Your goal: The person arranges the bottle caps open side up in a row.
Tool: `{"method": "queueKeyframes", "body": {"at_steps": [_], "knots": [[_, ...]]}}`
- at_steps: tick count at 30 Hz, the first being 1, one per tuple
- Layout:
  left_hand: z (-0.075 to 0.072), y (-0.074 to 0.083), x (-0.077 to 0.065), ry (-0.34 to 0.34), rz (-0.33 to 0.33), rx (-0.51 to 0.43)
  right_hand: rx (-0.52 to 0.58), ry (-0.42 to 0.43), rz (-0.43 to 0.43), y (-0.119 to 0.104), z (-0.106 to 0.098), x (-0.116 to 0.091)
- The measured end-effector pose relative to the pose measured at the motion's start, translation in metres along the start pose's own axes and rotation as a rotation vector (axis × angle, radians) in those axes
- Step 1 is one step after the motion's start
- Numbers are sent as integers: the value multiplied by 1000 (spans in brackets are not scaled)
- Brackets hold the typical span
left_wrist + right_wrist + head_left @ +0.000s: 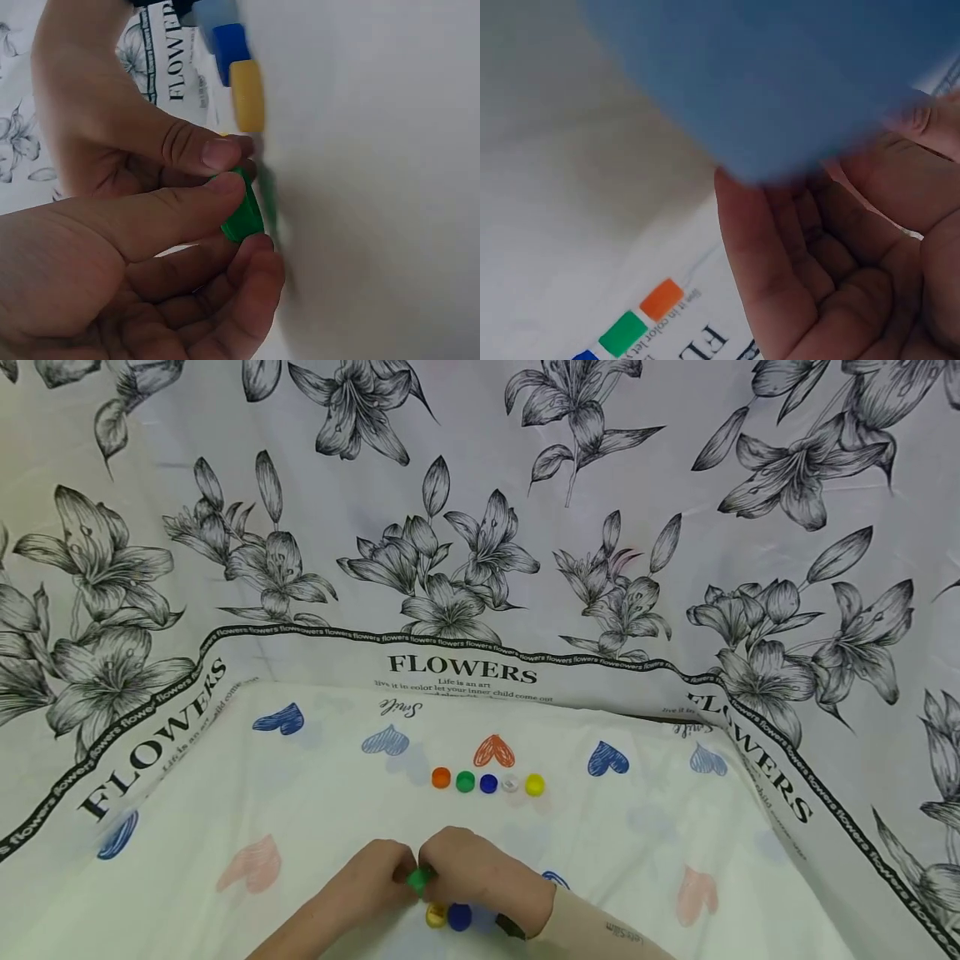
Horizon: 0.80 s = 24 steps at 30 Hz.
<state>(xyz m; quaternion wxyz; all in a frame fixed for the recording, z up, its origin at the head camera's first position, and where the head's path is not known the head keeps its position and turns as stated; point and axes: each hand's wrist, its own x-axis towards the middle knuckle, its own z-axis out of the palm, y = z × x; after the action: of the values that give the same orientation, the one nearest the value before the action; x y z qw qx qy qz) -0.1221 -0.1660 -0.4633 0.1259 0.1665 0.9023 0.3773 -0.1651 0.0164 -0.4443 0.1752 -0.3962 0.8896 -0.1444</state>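
Observation:
Both hands meet low in the middle of the head view, around a small green bottle cap [418, 882]. My left hand [378, 872] pinches the cap between thumb and fingers, plain in the left wrist view, where the green cap [242, 214] stands tilted on edge. The right hand [476, 870] has its thumb and fingers at the cap's other side; its grip is partly hidden. Just nearer lie a gold-yellow cap [436, 916] and a blue cap [460, 917]. A blurred blue shape [772, 90] covers much of the right wrist view.
Farther back is a row of caps: orange [441, 777], green [465, 782], blue [488, 783], clear [510, 782] and yellow [535, 785]. A dark object [511, 927] shows partly under the right wrist. Flower-printed cloth [465, 568] hangs behind the heart-patterned tablecloth [337, 793].

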Motion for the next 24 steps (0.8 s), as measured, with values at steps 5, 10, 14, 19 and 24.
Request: {"method": "queueKeyframes", "body": {"at_steps": [5,10,14,19,24], "knots": [[-18,12,13,-39,-35,-62,167,-1,23,11,-21,-3],[-32,18,35,36,-82,-116,359,65,80,25,-37,2],[-26,10,52,150,-138,-142,474,137,159,35,-35,9],[-14,-5,66,283,-206,-181,534,185,243,42,-27,20],[-8,-15,73,309,-196,-176,577,186,269,46,-23,24]]}}
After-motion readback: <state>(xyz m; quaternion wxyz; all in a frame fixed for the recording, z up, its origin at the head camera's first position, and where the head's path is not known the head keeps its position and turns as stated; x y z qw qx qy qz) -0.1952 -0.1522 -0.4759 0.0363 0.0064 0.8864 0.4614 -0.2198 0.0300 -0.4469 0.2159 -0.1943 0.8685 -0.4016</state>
